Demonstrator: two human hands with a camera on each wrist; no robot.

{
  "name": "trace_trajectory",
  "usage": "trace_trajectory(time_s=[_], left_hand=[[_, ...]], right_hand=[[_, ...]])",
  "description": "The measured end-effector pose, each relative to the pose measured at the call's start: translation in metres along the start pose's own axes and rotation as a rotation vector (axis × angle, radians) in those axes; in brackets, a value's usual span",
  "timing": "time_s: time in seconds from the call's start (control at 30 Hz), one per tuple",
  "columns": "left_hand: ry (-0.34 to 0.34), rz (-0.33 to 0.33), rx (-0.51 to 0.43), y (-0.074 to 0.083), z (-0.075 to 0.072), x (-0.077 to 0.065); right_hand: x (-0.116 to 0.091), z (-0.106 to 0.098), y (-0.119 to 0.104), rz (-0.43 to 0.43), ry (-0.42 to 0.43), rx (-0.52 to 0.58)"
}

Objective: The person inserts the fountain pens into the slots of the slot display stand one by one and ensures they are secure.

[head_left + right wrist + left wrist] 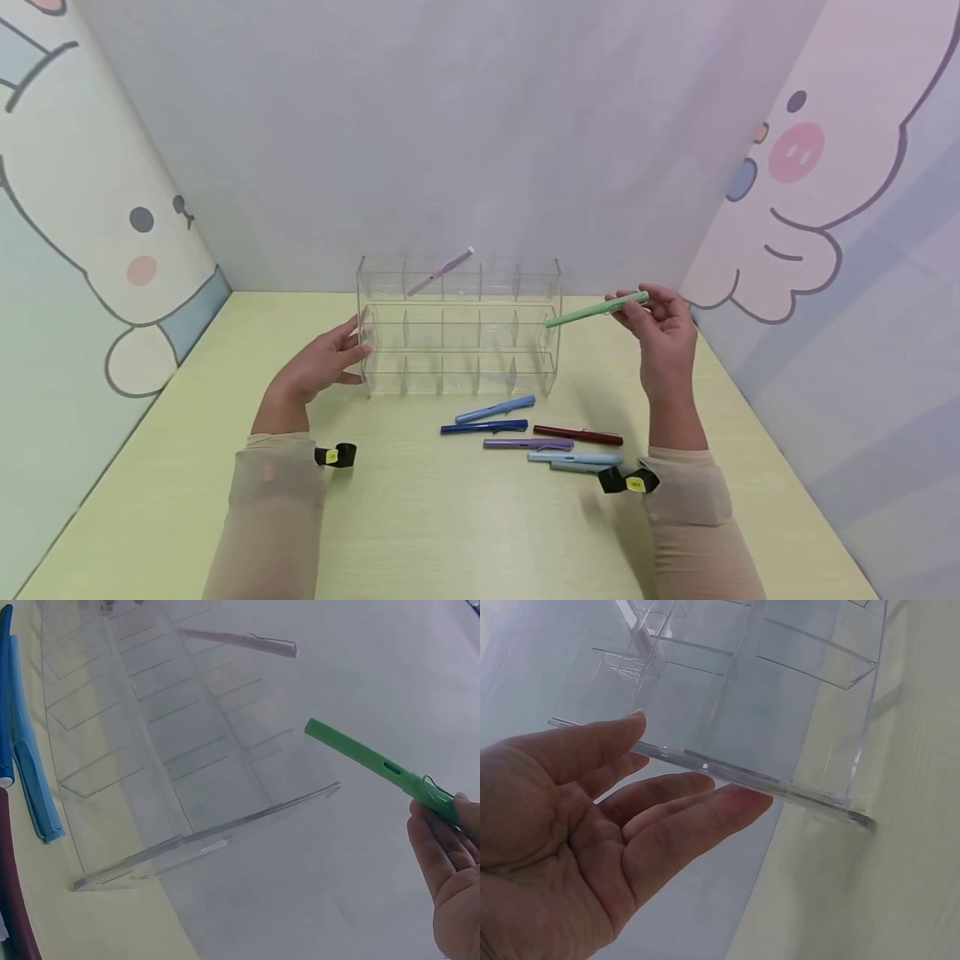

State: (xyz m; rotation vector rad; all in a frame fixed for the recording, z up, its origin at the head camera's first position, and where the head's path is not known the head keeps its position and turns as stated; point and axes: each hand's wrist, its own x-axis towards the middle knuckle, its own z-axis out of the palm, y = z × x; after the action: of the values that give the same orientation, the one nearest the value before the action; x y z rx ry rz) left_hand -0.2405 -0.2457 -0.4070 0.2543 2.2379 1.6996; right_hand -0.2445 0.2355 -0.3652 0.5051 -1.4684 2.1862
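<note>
A clear acrylic rack (pixel 460 333) with three tiers of small compartments stands upright on the table. My left hand (pixel 322 362) is at the rack's left side; in the left wrist view its fairly straight fingertips and thumb rest against the side panel (pixel 735 776). My right hand (pixel 663 333) pinches a green pen (pixel 596 309) near its clip end, between thumb and fingers. The pen is held up beside the rack's right side, its free end pointing left and overlapping the panel's edge in the head view. A pale pink pen (pixel 442 271) leans in the top tier.
In front of the rack lie several pens: a light blue pen (pixel 495 409), a dark blue pen (pixel 483 427), a purple pen (pixel 525 444), a dark red pen (pixel 577 434), a pale blue pen (pixel 573 457) and a grey-green pen (pixel 573 467). A pale wall (pixel 465 125) rises behind.
</note>
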Motion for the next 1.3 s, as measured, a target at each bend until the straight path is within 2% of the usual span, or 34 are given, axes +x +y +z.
trace_trajectory(time_s=[0.27,0.5,0.7,0.9,1.03,1.3], left_hand=[[0.010,-0.005,-0.012,0.002,0.001,-0.002],[0.026,-0.009,-0.015,0.002,0.002,-0.002],[0.016,-0.010,-0.026,0.002,0.002,-0.002],[0.020,-0.011,-0.025,0.002,0.003,-0.002],[0.025,-0.013,-0.017,0.000,0.003,-0.002],[0.015,-0.004,-0.023,0.000,0.002,-0.001]], right_hand=[[0.002,0.019,0.005,-0.082,0.022,0.048],[0.028,0.047,0.008,-0.122,-0.047,0.013],[0.053,0.073,0.014,-0.080,-0.051,0.027],[0.069,0.096,0.030,-0.033,-0.049,-0.004],[0.073,0.103,0.040,-0.002,-0.064,-0.023],[0.071,0.107,0.054,0.035,-0.114,-0.122]])
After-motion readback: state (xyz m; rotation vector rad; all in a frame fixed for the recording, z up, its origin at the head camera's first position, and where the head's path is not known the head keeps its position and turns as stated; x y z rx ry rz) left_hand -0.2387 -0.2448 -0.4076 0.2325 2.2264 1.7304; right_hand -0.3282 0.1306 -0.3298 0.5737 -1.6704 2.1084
